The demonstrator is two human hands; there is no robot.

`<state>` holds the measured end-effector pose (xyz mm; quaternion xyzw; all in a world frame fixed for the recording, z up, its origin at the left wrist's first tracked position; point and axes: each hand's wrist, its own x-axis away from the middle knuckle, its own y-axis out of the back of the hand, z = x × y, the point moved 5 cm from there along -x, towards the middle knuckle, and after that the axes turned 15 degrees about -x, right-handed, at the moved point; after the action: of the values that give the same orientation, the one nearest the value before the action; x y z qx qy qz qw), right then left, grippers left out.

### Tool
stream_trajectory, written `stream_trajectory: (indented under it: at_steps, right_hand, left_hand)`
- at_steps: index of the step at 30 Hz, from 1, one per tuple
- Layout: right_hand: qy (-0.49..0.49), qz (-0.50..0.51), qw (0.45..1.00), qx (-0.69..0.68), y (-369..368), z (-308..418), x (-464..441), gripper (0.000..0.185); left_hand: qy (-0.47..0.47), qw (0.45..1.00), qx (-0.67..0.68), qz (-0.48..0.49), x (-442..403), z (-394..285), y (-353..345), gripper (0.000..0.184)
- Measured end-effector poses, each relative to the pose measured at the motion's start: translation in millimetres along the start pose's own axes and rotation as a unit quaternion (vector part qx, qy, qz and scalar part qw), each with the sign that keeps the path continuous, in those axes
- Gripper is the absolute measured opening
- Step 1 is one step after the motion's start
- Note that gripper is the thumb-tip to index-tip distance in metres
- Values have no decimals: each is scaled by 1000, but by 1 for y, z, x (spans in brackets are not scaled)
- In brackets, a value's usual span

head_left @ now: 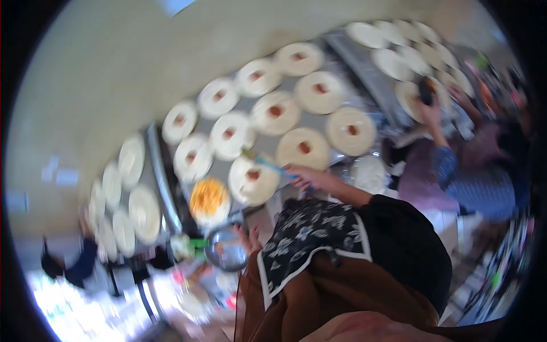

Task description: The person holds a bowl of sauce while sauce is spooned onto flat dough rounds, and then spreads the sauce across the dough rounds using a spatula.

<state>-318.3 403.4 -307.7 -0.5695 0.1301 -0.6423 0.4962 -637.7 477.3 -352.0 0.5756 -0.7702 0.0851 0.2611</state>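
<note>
My right hand [312,178] is closed around the blue handle of a brush [272,165]. The brush's greenish tip lies over the grey table [219,126], between pale round discs with red-brown centres. Just below the tip is one such disc [246,185]. My left hand [247,238] has its fingers apart at the right edge of a shiny round bowl [228,249]; blur hides whether it touches the rim. Above the bowl sits a disc covered with orange-yellow shreds [209,199].
Metal edges flank the table. Plain discs lie on a surface at the left [143,214] and another at the upper right [393,64]. A person at the right holds a dark object [426,91]; another person's hand shows far left. A clear plastic-covered pile [369,174] is near my right arm.
</note>
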Motion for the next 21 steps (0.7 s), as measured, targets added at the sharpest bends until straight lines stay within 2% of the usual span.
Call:
stream_trajectory:
  at_steps: [1,3,4,7,8,10,11,12,14,17,20,21]
  right_hand:
    - [0,-17,1000,7,-2,0,-4,32]
    - [-30,39,999,9,-18,-2,-14,28]
    - [-48,26,998,19,-25,-3,-19,25]
    - [-54,10,991,120,-51,-12,-47,20]
    - [-42,9,986,162,-59,-13,-57,19]
    - [68,28,954,290,-68,-22,-98,20]
    - [128,39,927,349,-75,-25,-117,20]
    - [182,27,875,447,-90,-27,-128,21]
    - [284,14,735,616,-116,-28,-153,22]
    - [263,-38,654,708,-165,-35,-164,27]
    - [311,-21,605,733,-163,-56,-187,26]
    - [286,-4,590,755,-157,-66,-187,26]
  left_hand:
    - [-25,999,24,-36,23,-13,-4,64]
    - [-39,993,5,-109,58,-19,3,61]
    - [-38,988,-4,-147,79,-30,6,60]
    - [-88,968,-39,-233,105,24,37,71]
    - [-61,959,-26,-274,117,41,46,67]
    - [-12,940,-3,-342,137,64,58,60]
    - [14,935,35,-352,144,76,61,62]
    - [35,933,44,-355,153,83,71,63]
    - [78,925,59,-367,168,98,79,65]
    - [91,913,103,-385,186,124,86,68]
    - [147,897,145,-392,198,146,93,69]
    - [166,889,161,-394,201,156,95,70]
